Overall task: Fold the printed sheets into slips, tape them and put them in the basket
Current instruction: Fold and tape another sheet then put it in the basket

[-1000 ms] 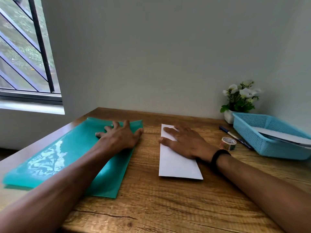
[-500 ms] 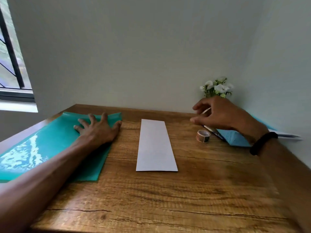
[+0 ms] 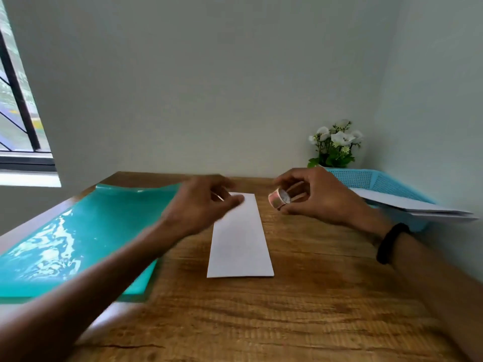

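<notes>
Paper slip (image 3: pixel 240 239), white and folded long, lies flat on the wooden table (image 3: pixel 300 309), with its far end between the two hands. Right of the slip's far end, the right hand (image 3: pixel 320 195) holds the tape roll (image 3: pixel 279 199) above the table, fingers curled round it; the roll does not touch the slip. Over the slip's far left corner the left hand (image 3: pixel 198 205) is blurred, fingers bent with the tips close together; whether it pinches something I cannot tell. Left of the slip lies a teal plastic folder (image 3: pixel 78 239). Well right of the slip stands the blue basket (image 3: pixel 376 180) with white sheets (image 3: pixel 407 205) inside, and white flowers (image 3: pixel 335 143) behind it
</notes>
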`<move>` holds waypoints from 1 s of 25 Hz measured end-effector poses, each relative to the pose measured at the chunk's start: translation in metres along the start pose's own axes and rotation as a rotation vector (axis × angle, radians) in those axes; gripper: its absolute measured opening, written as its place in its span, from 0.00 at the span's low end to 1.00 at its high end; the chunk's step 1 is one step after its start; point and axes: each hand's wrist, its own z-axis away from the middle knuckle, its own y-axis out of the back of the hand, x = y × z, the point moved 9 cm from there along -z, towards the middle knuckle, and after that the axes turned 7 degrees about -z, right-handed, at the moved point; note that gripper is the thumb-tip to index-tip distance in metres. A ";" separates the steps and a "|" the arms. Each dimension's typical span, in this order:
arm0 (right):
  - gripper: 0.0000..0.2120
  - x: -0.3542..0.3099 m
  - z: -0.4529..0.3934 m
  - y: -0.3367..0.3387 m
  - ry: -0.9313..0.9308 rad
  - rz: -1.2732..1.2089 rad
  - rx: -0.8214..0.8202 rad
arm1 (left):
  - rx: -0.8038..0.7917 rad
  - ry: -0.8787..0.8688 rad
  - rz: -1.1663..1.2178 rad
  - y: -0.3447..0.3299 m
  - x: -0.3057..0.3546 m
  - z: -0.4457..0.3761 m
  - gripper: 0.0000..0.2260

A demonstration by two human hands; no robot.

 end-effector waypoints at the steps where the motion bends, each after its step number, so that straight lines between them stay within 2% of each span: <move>1: 0.25 -0.009 0.006 -0.001 0.052 -0.092 0.085 | -0.052 0.020 0.082 -0.012 0.004 0.002 0.24; 3: 0.25 -0.024 0.018 -0.008 0.141 -0.185 0.199 | -0.072 0.012 0.218 -0.022 0.008 0.006 0.27; 7: 0.23 -0.042 0.032 -0.024 0.226 -0.223 0.278 | -0.001 -0.027 0.458 -0.013 0.011 0.011 0.23; 12: 0.22 -0.043 0.037 -0.036 0.212 -0.306 0.317 | -0.005 -0.090 0.550 -0.006 0.018 0.015 0.20; 16: 0.27 -0.035 0.036 -0.033 0.172 -0.348 0.358 | 0.027 -0.104 0.507 0.002 0.012 0.014 0.19; 20: 0.25 -0.033 0.036 -0.032 0.156 -0.488 0.334 | 0.069 -0.134 0.406 0.007 0.010 0.013 0.18; 25: 0.24 -0.039 0.038 -0.029 0.164 -0.498 0.330 | 0.112 -0.171 0.376 0.011 0.015 0.015 0.15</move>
